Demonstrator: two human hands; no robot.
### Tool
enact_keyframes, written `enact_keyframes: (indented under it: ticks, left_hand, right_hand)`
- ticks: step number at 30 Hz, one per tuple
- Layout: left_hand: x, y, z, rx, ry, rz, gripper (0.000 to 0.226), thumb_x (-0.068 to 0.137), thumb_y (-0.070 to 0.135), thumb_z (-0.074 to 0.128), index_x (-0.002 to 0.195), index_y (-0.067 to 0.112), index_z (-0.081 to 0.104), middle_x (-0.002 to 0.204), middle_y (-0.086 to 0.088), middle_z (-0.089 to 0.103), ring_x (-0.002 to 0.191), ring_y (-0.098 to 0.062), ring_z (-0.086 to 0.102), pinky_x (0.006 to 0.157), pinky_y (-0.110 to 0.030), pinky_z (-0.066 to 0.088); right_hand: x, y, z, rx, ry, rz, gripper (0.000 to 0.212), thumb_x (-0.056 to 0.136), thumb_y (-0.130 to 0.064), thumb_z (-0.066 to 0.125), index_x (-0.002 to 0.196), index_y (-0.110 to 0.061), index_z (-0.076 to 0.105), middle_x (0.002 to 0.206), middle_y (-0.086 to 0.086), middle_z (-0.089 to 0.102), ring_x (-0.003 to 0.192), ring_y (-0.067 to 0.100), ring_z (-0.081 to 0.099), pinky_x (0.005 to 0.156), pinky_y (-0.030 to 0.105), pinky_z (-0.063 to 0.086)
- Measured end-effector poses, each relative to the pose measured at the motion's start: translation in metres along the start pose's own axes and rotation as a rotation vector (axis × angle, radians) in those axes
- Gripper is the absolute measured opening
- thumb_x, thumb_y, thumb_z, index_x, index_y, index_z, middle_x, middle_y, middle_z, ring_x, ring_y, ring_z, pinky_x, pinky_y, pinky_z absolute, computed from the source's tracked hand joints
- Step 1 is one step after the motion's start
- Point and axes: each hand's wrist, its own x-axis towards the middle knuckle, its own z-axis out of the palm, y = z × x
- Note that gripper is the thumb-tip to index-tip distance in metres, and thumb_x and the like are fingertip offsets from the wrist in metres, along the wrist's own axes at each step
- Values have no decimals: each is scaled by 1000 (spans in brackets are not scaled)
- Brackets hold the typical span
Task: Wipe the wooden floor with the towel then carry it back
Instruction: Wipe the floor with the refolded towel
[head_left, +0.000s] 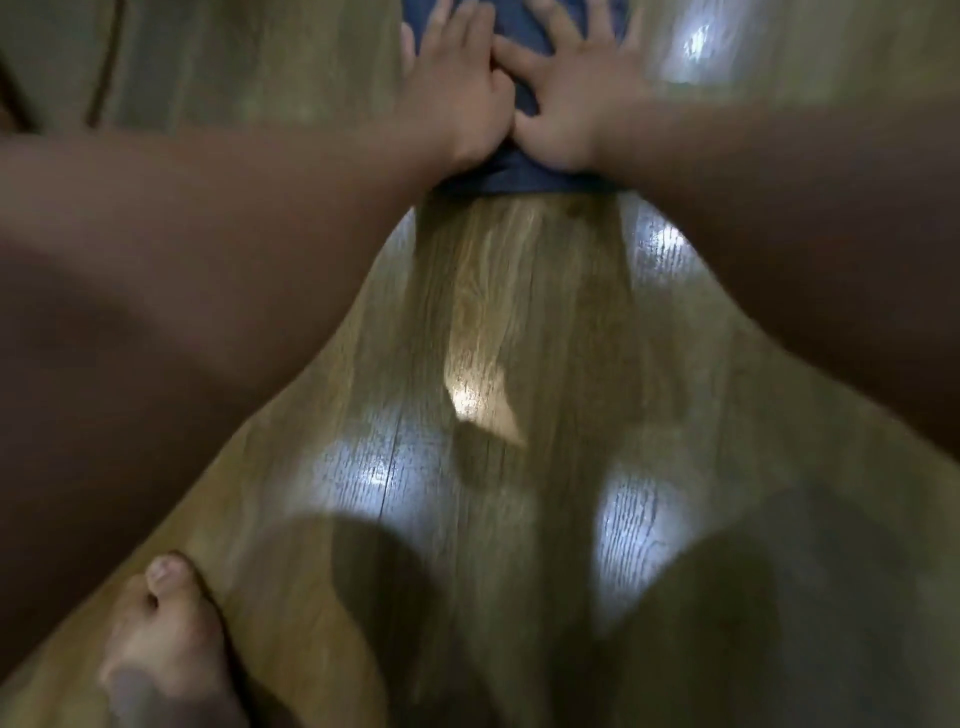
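A dark blue towel (519, 179) lies flat on the wooden floor (519, 338) at the top middle of the view. My left hand (457, 88) and my right hand (576, 98) press down on it side by side, palms flat and fingers spread, thumbs touching. Most of the towel is hidden under my hands; only its near edge and a strip between the fingers show. Both forearms reach forward from the frame's sides. The picture is blurred by motion.
My bare left foot (166, 639) stands on the floor at the bottom left. Bright patches of reflected light (691, 47) gleam on the planks. A darker wooden board or door edge (104, 78) runs at the top left.
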Motion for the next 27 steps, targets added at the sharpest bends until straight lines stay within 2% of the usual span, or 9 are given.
enact_keyframes:
  ticks: [3, 5, 8, 10, 15, 19, 23, 27]
  left_hand:
    - [-51, 20, 4, -39, -36, 22, 66, 96, 29, 38, 155, 6, 21, 164, -11, 18, 153, -25, 8, 123, -48, 0]
    - [-105, 48, 6, -94, -56, 44, 69, 93, 30, 40, 154, 4, 22, 164, -12, 18, 153, -26, 8, 123, -49, -1]
    - [-178, 98, 18, -96, -119, 121, 74, 89, 37, 27, 155, 5, 22, 165, -11, 16, 153, -26, 4, 122, -53, -2]
    - [-191, 114, 27, -42, -150, 132, 76, 88, 39, 22, 156, 5, 20, 165, -10, 14, 153, -25, 2, 122, -55, -4]
    - [-124, 116, 33, -42, -92, 144, 77, 88, 42, 23, 155, 4, 21, 164, -11, 17, 153, -25, 5, 122, -54, -6]
    - [-25, 123, 33, -24, -24, 144, 77, 86, 41, 26, 154, 4, 24, 164, -11, 20, 152, -26, 10, 122, -53, -3]
    - [74, 127, 31, 35, -33, 146, 76, 89, 41, 24, 156, 6, 18, 165, -10, 14, 153, -25, 5, 122, -53, -3]
    - [89, 133, 32, 96, -83, 100, 73, 93, 41, 23, 157, 7, 11, 166, -9, 8, 153, -25, -1, 122, -54, -6]
  right_hand:
    - [-67, -22, 10, 105, 41, 97, 65, 89, -58, 28, 152, -44, 28, 168, 3, 13, 152, 41, 4, 117, 66, 9]
    - [-130, -27, 18, 152, 79, 129, 63, 89, -55, 35, 150, -41, 36, 167, 3, 17, 153, 39, 5, 118, 64, 10]
    - [-221, -22, 28, 167, 130, 163, 61, 85, -49, 46, 145, -39, 47, 164, 3, 27, 152, 40, 12, 116, 64, 17]
    - [-242, -11, 31, 159, 119, 156, 62, 84, -49, 49, 145, -38, 48, 163, 3, 28, 152, 40, 13, 114, 65, 19]
    - [-187, 27, 24, 140, 120, 140, 63, 83, -53, 44, 146, -43, 41, 164, 2, 24, 151, 41, 10, 112, 66, 19]
    - [-107, 77, 13, 101, 81, 210, 66, 85, -61, 30, 150, -46, 30, 167, -1, 13, 153, 38, 0, 116, 65, 14]
    - [-28, 124, 3, 96, 56, 250, 67, 87, -65, 20, 152, -48, 22, 168, -4, 6, 153, 36, -4, 117, 65, 11]
    - [-10, 141, 0, 115, -36, 203, 66, 89, -64, 16, 153, -50, 17, 168, -7, -2, 153, 33, -11, 119, 63, 2]
